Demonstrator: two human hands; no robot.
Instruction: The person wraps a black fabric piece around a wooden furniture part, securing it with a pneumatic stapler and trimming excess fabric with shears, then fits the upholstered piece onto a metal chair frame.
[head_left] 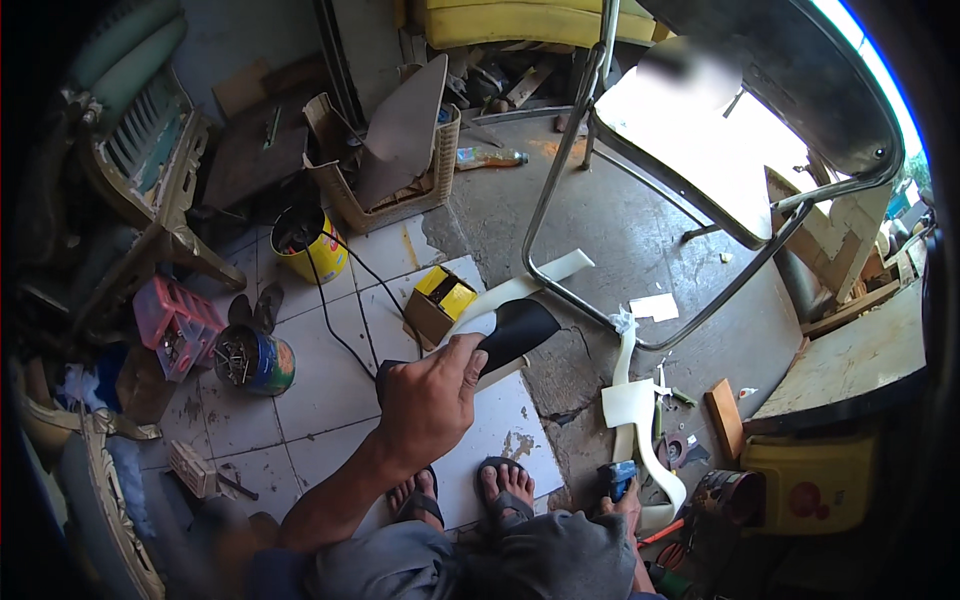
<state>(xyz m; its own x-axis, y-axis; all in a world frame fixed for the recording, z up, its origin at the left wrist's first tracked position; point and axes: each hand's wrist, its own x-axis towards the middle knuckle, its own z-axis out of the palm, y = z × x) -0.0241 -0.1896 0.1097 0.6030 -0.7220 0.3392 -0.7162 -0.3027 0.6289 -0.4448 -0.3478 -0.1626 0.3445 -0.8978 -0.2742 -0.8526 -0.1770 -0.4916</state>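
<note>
My left hand [430, 400] is raised over the tiles in front of my knees, fingers pinched on a curved black vinyl-like sheet [522, 335] with a pale underside. At the lower right, beside my knee, my right hand [630, 508] is closed around a dark blue tool [616, 478]; its kind is hard to make out and my fingers hide part of it. Next to that tool lie cream foam strips [628, 405] on the floor. Just past my left hand stands an open yellow-and-brown cardboard box [442, 293].
A metal-framed folding chair [690, 150] stands ahead on the right. To the left are a yellow tub [310, 245] with a black cable, a can of nails [255, 360], a pink organizer [180, 325] and a carved chair [135, 170]. A wood block [725, 422] and yellow stool [810, 483] lie right.
</note>
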